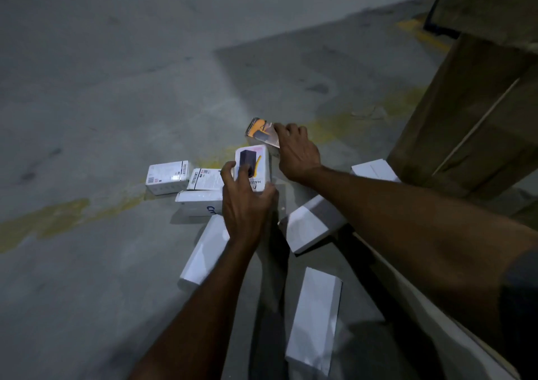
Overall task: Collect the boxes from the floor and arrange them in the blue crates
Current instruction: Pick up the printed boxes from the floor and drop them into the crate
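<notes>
Nine boxes (314, 321) show, all rectangular card packs lying on or just above the floor (87, 88) in the middle and lower middle of the frame. The left hand (247, 202) grips the black-print box (252, 165), white and glossy with a dark product picture and a yellow streak, thumb on its left edge and fingers curled round its right. I cannot tell if it is clear of the floor. Just above it, the right hand (297, 152) closes its fingers over the right end of the orange box (259, 129), which is tilted and shiny. Left of centre three more sit touching: the barcode box (167, 177), the label box (203, 179) beside it, and the blue-letter box (199, 202) just below both. Below the left wrist lies the long box (205, 251), plain white and slanted. Under the right forearm is the grey-sided box (311, 228), white on top. At the bottom centre lies the flat box (316, 318), plain white and narrow. One more, the far box (374, 170), peeks out at the right beside the forearm. The floor is smooth grey concrete, scuffed, with one worn yellow line (58, 219) running from lower left toward the right. Two stacked brown cartons (465, 117), matte and large, fill the upper right.
</notes>
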Tool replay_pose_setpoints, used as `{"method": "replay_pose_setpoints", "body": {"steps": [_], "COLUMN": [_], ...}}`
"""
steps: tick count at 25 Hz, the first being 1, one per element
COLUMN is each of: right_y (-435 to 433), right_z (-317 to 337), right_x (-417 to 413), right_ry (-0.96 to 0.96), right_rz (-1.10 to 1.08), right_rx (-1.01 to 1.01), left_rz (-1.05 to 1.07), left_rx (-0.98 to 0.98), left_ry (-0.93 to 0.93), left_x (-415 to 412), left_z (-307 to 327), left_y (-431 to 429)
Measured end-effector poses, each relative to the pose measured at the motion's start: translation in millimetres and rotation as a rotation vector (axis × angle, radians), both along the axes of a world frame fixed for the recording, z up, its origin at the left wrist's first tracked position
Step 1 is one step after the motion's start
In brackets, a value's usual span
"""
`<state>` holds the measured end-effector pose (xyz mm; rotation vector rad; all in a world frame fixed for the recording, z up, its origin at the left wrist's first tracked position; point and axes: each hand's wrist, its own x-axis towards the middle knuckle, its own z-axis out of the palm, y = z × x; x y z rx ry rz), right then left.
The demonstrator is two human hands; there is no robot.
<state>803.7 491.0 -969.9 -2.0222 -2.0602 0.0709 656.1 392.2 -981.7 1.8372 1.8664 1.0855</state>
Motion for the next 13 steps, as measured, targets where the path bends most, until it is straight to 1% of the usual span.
{"method": "replay_pose_setpoints", "body": {"steps": [4,8,13], "right_y": [10,-7,-40], "right_z": [70,162,292], "right_x": [-16,-56,-97], "right_ry": [0.04,0.174,0.308], "right_rz": [-0.062,-0.155,-0.111], "right_rx": [0.128,0.202,0.225], "left_rz": [0.096,0.189,0.268], "left_rx": [0.057,0.045,0.047], "left_ry": [-0.05,-0.088,-0.081], "left_x": [-16,-44,-81], "left_z": [70,169,300], "left_y": [11,5,-10]}}
